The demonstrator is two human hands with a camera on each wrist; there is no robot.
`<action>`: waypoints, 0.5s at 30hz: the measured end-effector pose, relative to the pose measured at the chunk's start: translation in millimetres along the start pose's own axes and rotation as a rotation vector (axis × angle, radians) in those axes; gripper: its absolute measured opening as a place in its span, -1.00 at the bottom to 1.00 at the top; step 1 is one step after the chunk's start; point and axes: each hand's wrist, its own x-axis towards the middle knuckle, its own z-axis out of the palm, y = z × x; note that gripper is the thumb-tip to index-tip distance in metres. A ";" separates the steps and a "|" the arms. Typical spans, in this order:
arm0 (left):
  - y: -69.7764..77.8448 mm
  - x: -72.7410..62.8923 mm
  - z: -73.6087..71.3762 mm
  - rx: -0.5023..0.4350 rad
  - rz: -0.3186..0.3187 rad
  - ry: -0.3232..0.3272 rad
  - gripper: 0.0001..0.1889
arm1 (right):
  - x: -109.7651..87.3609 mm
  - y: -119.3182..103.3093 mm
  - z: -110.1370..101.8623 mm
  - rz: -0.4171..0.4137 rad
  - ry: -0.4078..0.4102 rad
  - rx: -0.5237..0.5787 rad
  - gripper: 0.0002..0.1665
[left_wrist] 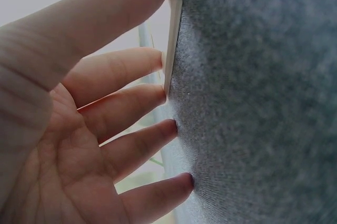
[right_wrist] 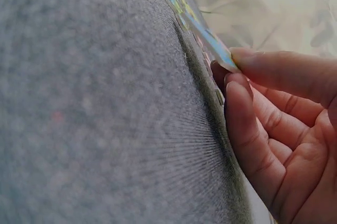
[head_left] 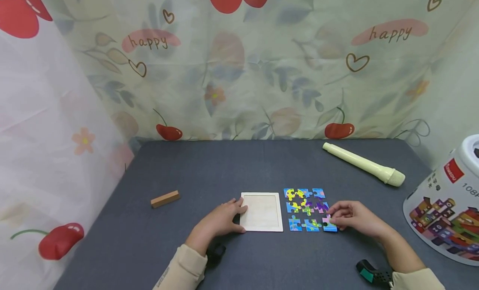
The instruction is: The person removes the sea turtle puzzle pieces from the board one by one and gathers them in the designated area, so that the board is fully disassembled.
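Note:
A square, pale wooden puzzle tray [head_left: 280, 213] with a raised rim lies flat in front of me. My left hand [head_left: 224, 218] is at its left side, and fairly straight fingers [left_wrist: 126, 71] touch the tray's edge. To the right of the tray, several colourful jigsaw pieces [head_left: 295, 224] lie in loose rows, slightly apart. At the lower right of these, my right hand [head_left: 353, 217] pinches a blue-edged jigsaw piece [right_wrist: 224, 58] between thumb and fingers. In the right wrist view this piece is tilted, and the fingers cover part of it.
A small wooden block [head_left: 165, 199] lies on the dark table [head_left: 224, 165] at left. A pale yellow microphone-shaped object [head_left: 361, 162] lies at the back right. A large printed white tub [head_left: 445, 207] stands at the right edge. Patterned curtains [head_left: 239, 74] hang behind.

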 end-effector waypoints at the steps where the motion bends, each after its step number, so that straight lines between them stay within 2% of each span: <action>1: 0.0 -0.1 -0.1 0.001 0.001 0.001 -0.32 | 0.1 0.7 -0.1 0.004 0.004 -0.001 -0.59; 15: 0.1 -0.6 0.1 0.008 0.005 0.001 -0.32 | 1.6 -0.6 8.4 0.063 0.069 -0.034 -0.61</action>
